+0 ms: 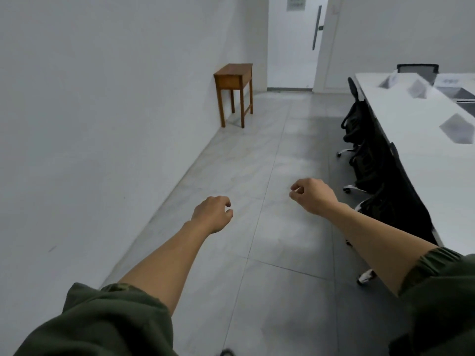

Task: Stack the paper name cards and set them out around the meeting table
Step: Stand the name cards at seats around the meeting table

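Two bare hands reach forward over the grey tiled floor, and neither holds anything. The left hand hangs at about 7 o'clock from the middle of the view. Its fingers are loosely curled, the thumb close to the forefinger without pinching. The right hand is at 4 o'clock, a little farther out. Its fingers are folded in more tightly, tips near the thumb, with nothing between them. Green sleeves are pushed up both forearms.

Three paper name cards stand folded like tents on the long white surface that runs along the 3 o'clock side, well apart from both hands. The nearest card is at 3 o'clock by the frame edge. The other two stand farther along, toward 2 o'clock. All are blurred and any writing is unreadable.

Black wheeled chairs are tucked against the surface's near edge. A small wooden stand stands against the white wall at 12 o'clock, and a white door is at 1 o'clock.
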A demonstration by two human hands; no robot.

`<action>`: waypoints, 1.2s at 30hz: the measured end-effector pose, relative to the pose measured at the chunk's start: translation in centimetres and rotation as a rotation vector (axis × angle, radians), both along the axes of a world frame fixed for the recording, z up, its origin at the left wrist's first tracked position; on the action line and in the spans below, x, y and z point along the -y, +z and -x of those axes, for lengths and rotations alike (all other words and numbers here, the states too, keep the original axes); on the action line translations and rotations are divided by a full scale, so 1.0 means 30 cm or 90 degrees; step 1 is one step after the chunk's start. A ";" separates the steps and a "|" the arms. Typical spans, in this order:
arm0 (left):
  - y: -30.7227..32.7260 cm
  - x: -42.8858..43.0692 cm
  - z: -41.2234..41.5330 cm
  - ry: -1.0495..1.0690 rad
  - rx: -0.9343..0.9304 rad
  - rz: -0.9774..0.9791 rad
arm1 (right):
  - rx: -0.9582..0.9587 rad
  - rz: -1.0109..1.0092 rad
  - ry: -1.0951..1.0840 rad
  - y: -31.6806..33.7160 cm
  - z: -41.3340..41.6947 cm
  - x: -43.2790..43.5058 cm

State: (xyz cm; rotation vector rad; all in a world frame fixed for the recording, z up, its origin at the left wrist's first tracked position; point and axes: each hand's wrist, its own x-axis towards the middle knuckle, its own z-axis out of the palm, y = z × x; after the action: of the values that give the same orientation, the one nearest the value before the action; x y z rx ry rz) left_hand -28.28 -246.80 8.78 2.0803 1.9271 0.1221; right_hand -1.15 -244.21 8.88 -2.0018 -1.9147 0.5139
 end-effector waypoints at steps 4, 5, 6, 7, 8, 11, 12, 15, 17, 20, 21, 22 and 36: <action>-0.051 -0.369 0.029 -0.028 -0.003 0.008 | 0.016 0.014 -0.026 -0.063 0.015 -0.334; -0.064 -0.457 0.036 -0.039 -0.003 0.009 | 0.016 0.017 -0.036 -0.080 0.013 -0.414; -0.068 -0.574 0.047 -0.049 -0.011 0.014 | 0.014 0.017 -0.053 -0.088 0.013 -0.515; -0.063 -0.697 0.056 -0.064 -0.019 0.013 | 0.016 0.015 -0.069 -0.086 0.013 -0.616; -0.047 -0.793 0.061 -0.076 -0.036 0.015 | 0.024 0.019 -0.076 -0.075 0.012 -0.690; 0.007 -1.098 0.050 -0.110 -0.049 -0.013 | 0.024 0.008 -0.103 -0.043 -0.012 -0.916; 0.027 -1.197 0.027 -0.124 -0.049 -0.009 | 0.030 0.012 -0.114 -0.031 -0.028 -0.985; 0.024 -1.449 -0.065 -0.170 -0.033 -0.007 | 0.045 0.020 -0.153 -0.034 -0.106 -1.180; 0.007 -1.596 -0.138 -0.197 -0.021 0.001 | 0.051 0.028 -0.171 -0.050 -0.166 -1.308; -0.034 -1.846 -0.245 -0.227 -0.022 0.008 | 0.065 0.045 -0.183 -0.089 -0.258 -1.529; -0.047 -1.929 -0.281 -0.232 -0.015 0.008 | 0.063 0.046 -0.187 -0.109 -0.291 -1.609; -0.059 -2.033 -0.326 -0.234 -0.018 0.006 | 0.064 0.047 -0.192 -0.124 -0.334 -1.711; -0.008 -3.240 -0.664 -0.203 -0.008 -0.005 | 0.058 0.045 -0.163 -0.045 -0.666 -2.960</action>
State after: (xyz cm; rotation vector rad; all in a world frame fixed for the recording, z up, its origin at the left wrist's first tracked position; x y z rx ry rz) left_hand -8.37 -149.61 8.54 2.3656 1.5774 0.0464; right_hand 18.82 -155.40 7.51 -2.3093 -1.6743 0.4359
